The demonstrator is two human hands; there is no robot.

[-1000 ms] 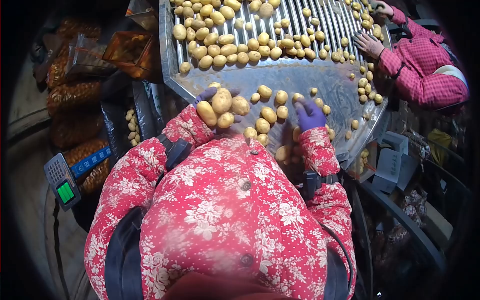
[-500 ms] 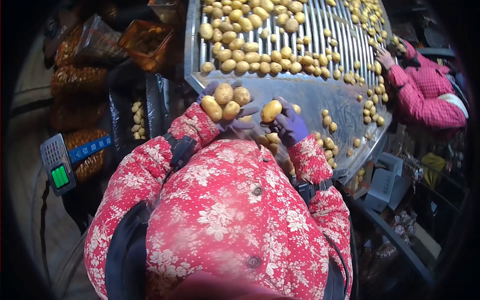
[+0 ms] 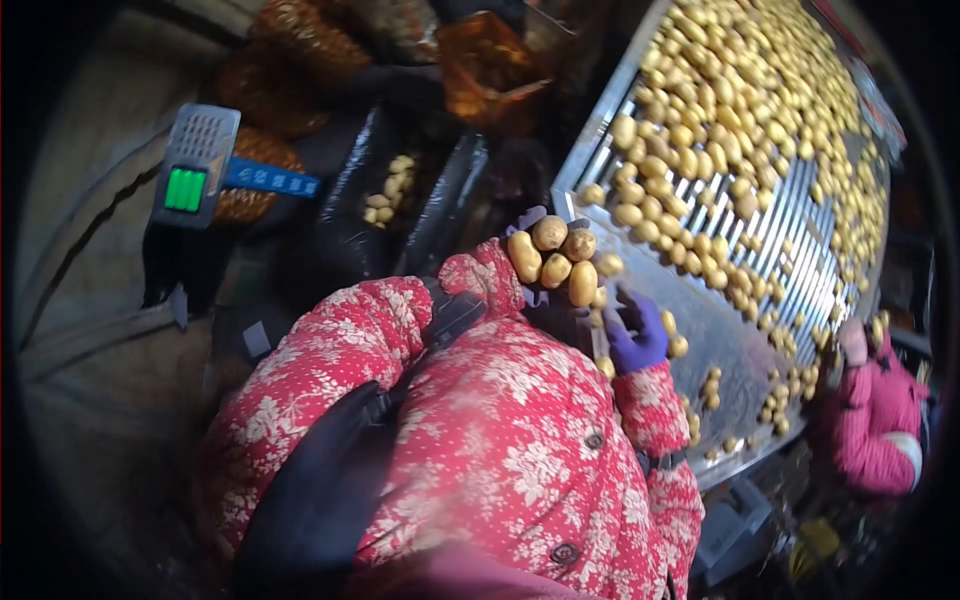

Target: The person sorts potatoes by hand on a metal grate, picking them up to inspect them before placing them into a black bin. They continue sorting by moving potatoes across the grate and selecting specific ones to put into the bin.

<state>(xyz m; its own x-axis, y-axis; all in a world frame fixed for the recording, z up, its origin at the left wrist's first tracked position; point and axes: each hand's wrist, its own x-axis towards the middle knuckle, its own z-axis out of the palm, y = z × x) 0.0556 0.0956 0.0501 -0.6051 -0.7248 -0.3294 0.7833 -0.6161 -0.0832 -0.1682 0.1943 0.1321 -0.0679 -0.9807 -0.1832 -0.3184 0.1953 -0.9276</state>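
Several potatoes (image 3: 555, 271) rest in my left hand (image 3: 528, 222), whose purple-gloved fingers show only at the edges of the pile. Just right of them is my right hand (image 3: 637, 335), in a purple glove, fingers apart and slightly curled, with no potato between them. Loose potatoes (image 3: 677, 346) lie beside that hand on the metal tray (image 3: 700, 315). Beyond it, many potatoes (image 3: 700, 130) cover a slatted metal rack (image 3: 805, 225).
A dark-lined container (image 3: 345, 215) holds several potatoes at the left. Behind it are an orange crate (image 3: 470, 100) and filled net bags (image 3: 310, 40). A scale display (image 3: 195, 165) stands far left. A co-worker in pink (image 3: 870, 420) is at the right.
The view has turned, so the rack now sits farther right and the container nearer the middle. The potato from my right hand now lies with those in my left hand, and my right fingers have opened.
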